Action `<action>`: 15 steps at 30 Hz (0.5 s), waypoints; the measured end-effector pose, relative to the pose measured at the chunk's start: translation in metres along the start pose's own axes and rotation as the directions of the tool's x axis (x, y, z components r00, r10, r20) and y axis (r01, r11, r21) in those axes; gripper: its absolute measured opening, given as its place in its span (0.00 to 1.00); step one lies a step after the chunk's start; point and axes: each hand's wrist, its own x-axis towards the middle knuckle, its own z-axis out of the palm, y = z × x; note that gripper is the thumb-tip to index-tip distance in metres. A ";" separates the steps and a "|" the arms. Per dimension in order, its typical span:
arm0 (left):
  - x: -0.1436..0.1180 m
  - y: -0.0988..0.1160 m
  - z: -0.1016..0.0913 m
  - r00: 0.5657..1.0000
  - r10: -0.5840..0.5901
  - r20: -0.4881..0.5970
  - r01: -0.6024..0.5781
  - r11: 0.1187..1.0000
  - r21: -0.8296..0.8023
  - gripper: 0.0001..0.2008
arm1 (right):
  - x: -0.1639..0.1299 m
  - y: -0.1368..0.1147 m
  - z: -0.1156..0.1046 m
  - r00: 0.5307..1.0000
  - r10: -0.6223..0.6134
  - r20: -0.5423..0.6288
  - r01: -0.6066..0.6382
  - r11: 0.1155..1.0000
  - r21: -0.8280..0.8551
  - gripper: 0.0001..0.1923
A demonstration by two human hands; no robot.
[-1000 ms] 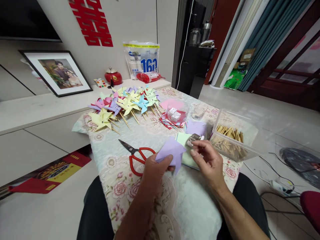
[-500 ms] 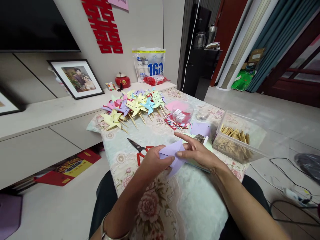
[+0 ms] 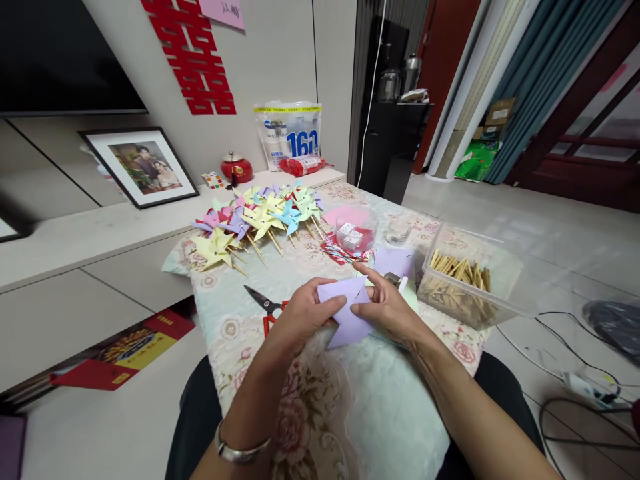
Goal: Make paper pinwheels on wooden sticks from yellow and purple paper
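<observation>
Both hands tilt purple paper (image 3: 345,310), corner down

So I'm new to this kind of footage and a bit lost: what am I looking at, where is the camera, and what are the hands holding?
There is no machine here. A camera worn on a person's head looks forward and down at their own two bare hands. The left hand and right hand together hold a purple paper piece above a table with a flowered cloth. On it lie red scissors, a heap of finished paper pinwheels, a clear box of wooden sticks and a small clear bowl.
</observation>
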 end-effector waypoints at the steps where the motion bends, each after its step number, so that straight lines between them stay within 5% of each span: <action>1: 0.002 -0.003 0.001 0.999 0.001 0.043 0.000 1.000 -0.008 0.22 | 0.002 0.002 -0.001 0.999 -0.033 -0.035 0.034 0.999 0.014 0.56; 9: 0.005 -0.034 0.019 0.991 -0.010 0.134 0.048 0.957 -0.285 0.11 | 0.006 0.017 -0.001 0.962 -0.202 -0.183 0.215 0.975 0.051 0.53; 15: 0.005 -0.040 0.019 0.995 -0.057 0.085 0.081 0.948 -0.309 0.19 | 0.002 0.017 0.005 0.965 -0.202 -0.164 0.208 0.978 0.015 0.52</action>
